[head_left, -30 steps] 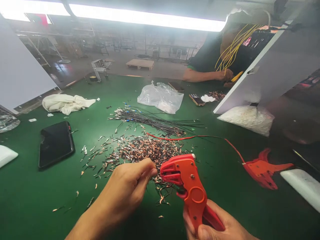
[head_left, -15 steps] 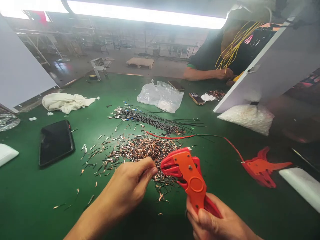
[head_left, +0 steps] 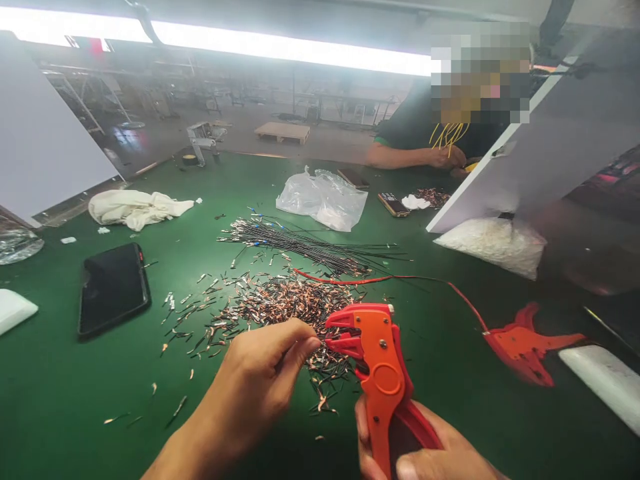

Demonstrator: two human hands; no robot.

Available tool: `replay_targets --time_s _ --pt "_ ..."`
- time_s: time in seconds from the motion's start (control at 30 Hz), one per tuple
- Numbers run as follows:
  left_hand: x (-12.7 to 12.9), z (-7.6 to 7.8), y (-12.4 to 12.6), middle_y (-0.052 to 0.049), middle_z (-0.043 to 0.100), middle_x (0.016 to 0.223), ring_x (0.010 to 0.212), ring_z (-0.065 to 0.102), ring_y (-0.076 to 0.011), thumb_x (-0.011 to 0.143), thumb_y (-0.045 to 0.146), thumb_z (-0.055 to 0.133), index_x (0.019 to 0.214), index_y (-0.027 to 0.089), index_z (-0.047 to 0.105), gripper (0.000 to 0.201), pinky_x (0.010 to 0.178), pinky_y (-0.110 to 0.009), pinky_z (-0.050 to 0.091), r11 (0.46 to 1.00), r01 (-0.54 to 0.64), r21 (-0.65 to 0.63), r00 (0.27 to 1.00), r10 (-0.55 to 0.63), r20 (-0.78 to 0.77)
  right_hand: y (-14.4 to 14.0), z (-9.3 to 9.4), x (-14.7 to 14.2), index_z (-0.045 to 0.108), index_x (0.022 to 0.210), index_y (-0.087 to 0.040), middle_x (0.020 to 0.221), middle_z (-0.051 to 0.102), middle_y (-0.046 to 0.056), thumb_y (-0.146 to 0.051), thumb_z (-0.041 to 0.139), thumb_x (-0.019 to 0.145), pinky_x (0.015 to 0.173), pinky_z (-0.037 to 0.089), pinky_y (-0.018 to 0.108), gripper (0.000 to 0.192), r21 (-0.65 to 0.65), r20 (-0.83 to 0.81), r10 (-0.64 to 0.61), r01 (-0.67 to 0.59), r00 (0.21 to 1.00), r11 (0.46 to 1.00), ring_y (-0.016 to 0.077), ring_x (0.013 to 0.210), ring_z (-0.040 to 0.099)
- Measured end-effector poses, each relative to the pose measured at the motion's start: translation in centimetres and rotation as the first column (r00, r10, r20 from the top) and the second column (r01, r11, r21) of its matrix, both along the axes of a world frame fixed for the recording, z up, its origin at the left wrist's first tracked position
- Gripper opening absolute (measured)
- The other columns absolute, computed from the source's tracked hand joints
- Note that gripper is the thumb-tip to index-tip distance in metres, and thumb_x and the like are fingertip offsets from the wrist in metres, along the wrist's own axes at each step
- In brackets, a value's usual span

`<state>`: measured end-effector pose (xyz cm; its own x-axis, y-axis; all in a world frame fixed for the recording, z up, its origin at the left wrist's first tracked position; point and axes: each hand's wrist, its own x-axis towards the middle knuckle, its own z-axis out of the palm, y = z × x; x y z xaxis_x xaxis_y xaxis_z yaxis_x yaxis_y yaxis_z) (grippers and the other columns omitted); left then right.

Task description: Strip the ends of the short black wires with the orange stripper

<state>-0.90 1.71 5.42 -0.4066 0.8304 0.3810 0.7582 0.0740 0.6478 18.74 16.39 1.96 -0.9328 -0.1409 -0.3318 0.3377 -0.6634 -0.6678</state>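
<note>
Head view. I hold an orange wire stripper (head_left: pixel 381 373) upright in my right hand (head_left: pixel 425 453), fingers wrapped tight round its handles at the near edge of the frame. Its toothed head points left, level with the tips of my left hand (head_left: pixel 260 383). My left fingers are pinched together at the stripper's mouth; whatever short piece they hold is too small to make out.

Just behind both hands lies a heap of stripped wire offcuts (head_left: pixel 280 303), copper and black, scattered leftward over the green table (head_left: pixel 60 400). Beyond the heap is a bundle of thin black wires (head_left: pixel 305 243), with a red wire (head_left: pixel 400 279) running from it to a second orange stripper (head_left: pixel 523 343) on my right. A black phone (head_left: pixel 113 288) lies flat to my left, well apart from the heap; a white cloth (head_left: pixel 135 207) sits behind it. A clear plastic bag (head_left: pixel 323 198) lies farther back.

Across the table a co-worker's hand (head_left: pixel 445 157) holds yellow wires (head_left: pixel 447 133). A white panel (head_left: pixel 540 133) closes the right side; another white panel (head_left: pixel 40 140) closes the left. Bare green surface shows near-left of my left hand.
</note>
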Motion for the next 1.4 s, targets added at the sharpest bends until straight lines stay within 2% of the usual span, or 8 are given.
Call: replay_targets --time_s 0.17,0.37,0.6,0.77,0.87,1.03,1.13,1.4 --pt "0.0 -0.5 0.0 0.008 0.058 0.061 0.048 0.047 -0.0062 0.097 0.012 0.049 0.097 0.02 0.059 0.013 0.046 -0.017 0.035 1.0 0.019 0.004 0.999 -0.019 -0.028 0.0 -1.0 0.3 0.061 0.101 -0.012 0.079 0.064 0.005 -0.027 0.075 0.063 0.061 0.03 0.024 0.044 -0.015 -0.006 -0.033 0.033 0.999 0.999 0.0122 0.064 0.047" --pt "-0.2 -0.4 0.0 0.004 0.065 0.074 0.061 0.057 -0.0065 0.094 0.009 0.054 0.092 0.02 0.061 0.013 0.06 -0.016 0.044 0.996 0.013 0.086 1.0 -0.011 -0.029 0.0 -1.5 0.1 0.063 0.099 -0.012 0.077 0.067 0.004 -0.008 0.06 0.053 0.058 0.031 0.024 0.047 -0.087 0.001 -0.011 0.011 1.0 0.996 0.0124 0.063 0.052" --pt "-0.2 0.2 0.2 0.0 0.058 0.071 0.065 0.053 -0.0106 0.092 0.007 0.057 0.089 0.017 0.067 0.014 0.058 -0.02 0.043 0.982 0.026 0.185 0.994 -0.005 -0.112 -0.2 -3.2 0.3 0.063 0.103 -0.013 0.082 0.072 0.006 -0.003 0.054 0.047 0.06 0.033 0.024 0.058 -0.119 -0.011 -0.009 0.008 1.0 0.993 0.0149 0.07 0.06" --pt "0.0 0.3 0.1 0.0 0.058 0.07 0.063 0.053 -0.0106 0.091 0.006 0.059 0.086 0.015 0.067 0.012 0.057 -0.02 0.044 0.982 -0.001 0.191 0.992 0.025 -0.127 -0.2 -1.9 0.1 0.063 0.099 -0.013 0.08 0.072 0.006 -0.005 0.052 0.048 0.061 0.033 0.025 0.052 -0.078 0.026 -0.029 0.031 0.999 0.997 0.016 0.07 0.06" --pt "0.1 0.2 0.1 0.0 0.058 0.071 0.061 0.052 -0.0095 0.09 0.006 0.06 0.091 0.015 0.067 0.011 0.055 -0.019 0.043 0.98 -0.024 0.199 0.981 0.061 -0.182 -0.2 -1.1 -0.2 0.063 0.098 -0.013 0.08 0.072 0.006 -0.006 0.051 0.048 0.062 0.035 0.025 0.052 -0.109 0.014 -0.048 0.049 0.999 0.993 0.0158 0.07 0.061" --pt "0.5 0.5 -0.1 0.0 0.059 0.069 0.058 0.048 -0.0094 0.087 0.0 0.059 0.094 0.014 0.068 0.019 0.051 -0.018 0.039 0.962 -0.002 0.273 0.922 0.108 -0.373 -0.6 -1.9 -0.2 0.066 0.097 -0.015 0.079 0.074 0.006 -0.003 0.058 0.051 0.063 0.039 0.024 0.048 -0.147 -0.035 -0.068 0.062 0.997 0.987 0.0155 0.069 0.063" --pt "1.0 1.0 -0.4 -0.003 0.061 0.071 0.061 0.048 -0.0101 0.084 -0.005 0.06 0.096 0.01 0.069 0.021 0.053 -0.02 0.041 0.954 0.045 0.297 0.91 0.084 -0.406 -1.0 -2.5 -0.1 0.065 0.092 -0.016 0.076 0.074 0.005 -0.002 0.063 0.053 0.063 0.041 0.023 0.042 -0.162 -0.036 -0.124 0.116 0.992 0.98 0.0141 0.065 0.063" --pt "1.0 0.3 -0.4 -0.004 0.067 0.07 0.061 0.053 -0.012 0.085 -0.001 0.061 0.1 0.01 0.067 0.02 0.054 -0.022 0.044 0.948 0.109 0.298 0.886 0.043 -0.462 -0.8 -1.5 -0.5 0.063 0.083 -0.013 0.076 0.067 0.004 -0.011 0.071 0.066 0.067 0.044 0.024 0.019 0.055 -0.106 -0.051 0.057 0.993 0.997 0.0136 0.069 0.06"
